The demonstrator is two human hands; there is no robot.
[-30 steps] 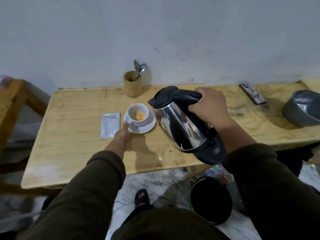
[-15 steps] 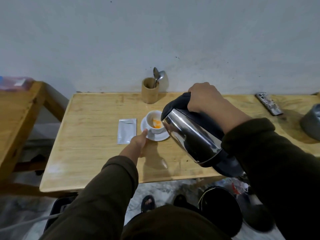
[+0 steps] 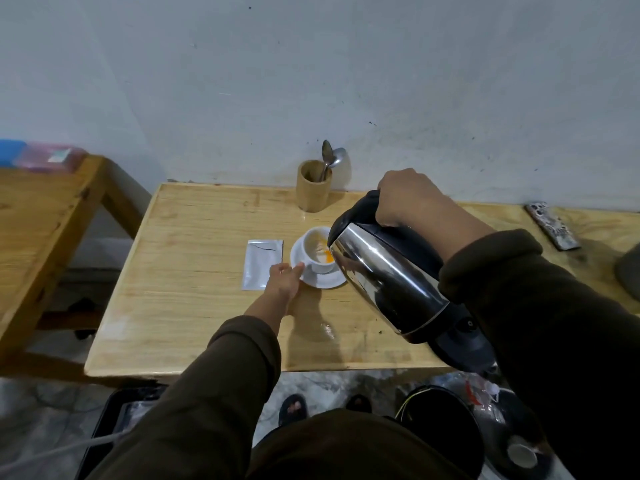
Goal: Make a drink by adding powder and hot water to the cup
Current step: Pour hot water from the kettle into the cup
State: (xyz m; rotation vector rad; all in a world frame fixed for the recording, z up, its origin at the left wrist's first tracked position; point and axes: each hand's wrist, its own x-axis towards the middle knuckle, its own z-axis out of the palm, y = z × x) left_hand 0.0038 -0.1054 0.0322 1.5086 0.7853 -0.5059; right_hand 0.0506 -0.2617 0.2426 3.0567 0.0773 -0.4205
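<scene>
Steel kettle (image 3: pixel 388 282) now tipped further over round white cup (image 3: pixel 317 251).

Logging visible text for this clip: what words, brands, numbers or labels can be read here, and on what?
None can be read.
Silver sachet: its face shows no print.
Kettle: no brand or marking shows on it.
Phone case: patterned, too blurred to tell any lettering.

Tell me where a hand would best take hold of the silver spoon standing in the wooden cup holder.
Grip the silver spoon by its bowl end, the only part sticking out above the round wooden cup holder; its handle is sunk inside. Come from above and lift straight up, probably from the front, since the wall stands close behind it.
</scene>
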